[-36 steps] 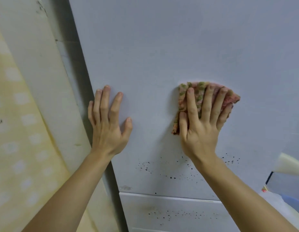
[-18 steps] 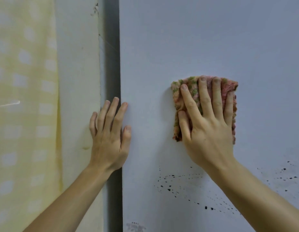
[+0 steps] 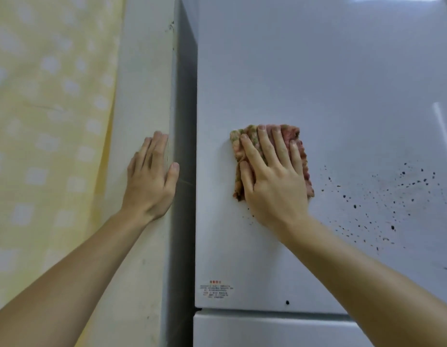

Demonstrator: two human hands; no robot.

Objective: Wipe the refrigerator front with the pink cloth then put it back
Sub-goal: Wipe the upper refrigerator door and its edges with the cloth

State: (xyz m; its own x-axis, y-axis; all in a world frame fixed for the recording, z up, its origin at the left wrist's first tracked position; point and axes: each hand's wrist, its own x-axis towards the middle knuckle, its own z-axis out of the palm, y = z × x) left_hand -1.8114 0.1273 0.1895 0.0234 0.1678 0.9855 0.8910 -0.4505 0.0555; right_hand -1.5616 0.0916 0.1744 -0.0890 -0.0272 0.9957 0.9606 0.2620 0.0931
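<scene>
pink cloth [image 3: 302,156] lies flat under the spread right hand [image 3: 275,181] on the fridge door [image 3: 317,71], mid-wipe; next, sweep right over the dark specks [image 3: 392,196].

I found only one piece of writing, a small sticker [image 3: 216,289] on the white refrigerator door [image 3: 342,83]. It stood near the lower left corner of that door, just above the seam to the door part below. The sticker had a short red heading and, under it, some lines of very fine red print. The letters were too small and too blurred, so I could not read any word, brand or number on it. Nothing else on the door carried text.
</scene>
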